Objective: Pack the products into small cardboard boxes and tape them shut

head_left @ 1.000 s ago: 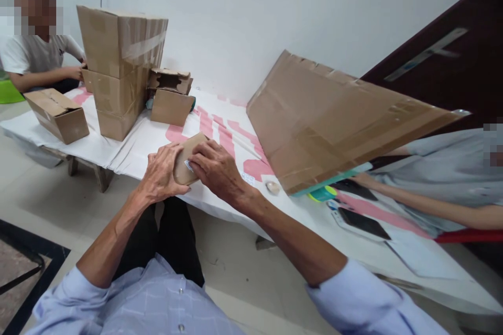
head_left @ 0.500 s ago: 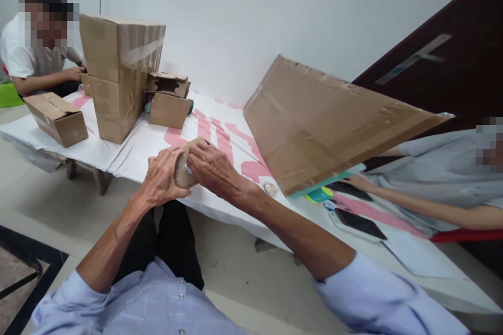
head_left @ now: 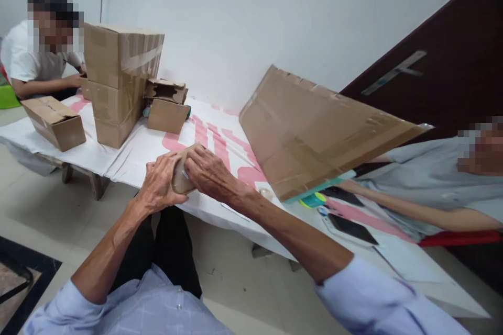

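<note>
A small brown cardboard box (head_left: 179,182) is between my two hands, at the near edge of the cloth-covered table. My left hand (head_left: 160,180) grips its left side, with the thumb along the bottom. On the box's right side my right hand (head_left: 207,171) is closed, its fingers curled over the top and face. A small whitish-blue patch on the box shows beside the right fingers; its details are too small to read. My right hand hides much of the box.
Stacked cardboard boxes (head_left: 118,84) stand left, with a closed box (head_left: 55,123) nearby and smaller boxes (head_left: 168,115) beside them. A large cardboard panel (head_left: 314,131) leans at right. Tape roll (head_left: 313,200) and phone (head_left: 351,229) lie near it. One person sits on each side.
The view has shifted slightly, so the surroundings sit a little lower and further left. My hands keep nearly the same hold on the small box.
</note>
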The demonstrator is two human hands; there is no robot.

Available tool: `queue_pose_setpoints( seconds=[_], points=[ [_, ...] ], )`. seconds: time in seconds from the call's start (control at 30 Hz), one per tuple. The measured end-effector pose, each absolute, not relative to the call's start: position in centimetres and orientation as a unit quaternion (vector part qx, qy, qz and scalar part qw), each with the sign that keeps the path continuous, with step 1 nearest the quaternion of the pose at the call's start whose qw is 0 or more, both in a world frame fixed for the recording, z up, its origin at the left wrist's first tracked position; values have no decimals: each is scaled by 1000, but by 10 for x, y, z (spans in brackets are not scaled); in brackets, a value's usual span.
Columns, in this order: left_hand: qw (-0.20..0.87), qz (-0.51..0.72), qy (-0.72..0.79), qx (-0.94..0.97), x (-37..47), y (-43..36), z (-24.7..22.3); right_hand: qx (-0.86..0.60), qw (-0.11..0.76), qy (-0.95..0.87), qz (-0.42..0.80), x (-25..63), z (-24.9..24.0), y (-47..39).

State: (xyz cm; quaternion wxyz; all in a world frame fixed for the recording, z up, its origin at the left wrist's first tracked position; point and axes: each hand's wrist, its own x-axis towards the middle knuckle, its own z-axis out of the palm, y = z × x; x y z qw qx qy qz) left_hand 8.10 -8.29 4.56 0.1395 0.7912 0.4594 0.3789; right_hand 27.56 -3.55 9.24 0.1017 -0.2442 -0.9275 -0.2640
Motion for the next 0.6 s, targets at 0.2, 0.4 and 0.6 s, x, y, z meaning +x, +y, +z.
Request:
queue_pose_setpoints(
  seconds=[0.2,0.4,0.6],
  points=[
    [144,373,463,791,80,-84,48,-241,136,-938,-211,285,96,-36],
    [139,379,462,790,81,-83,48,-223,162,-948,-158,289,98,-33],
    [128,380,460,793,80,-81,48,-224,136,-951,-166,283,95,-27]
  ],
)
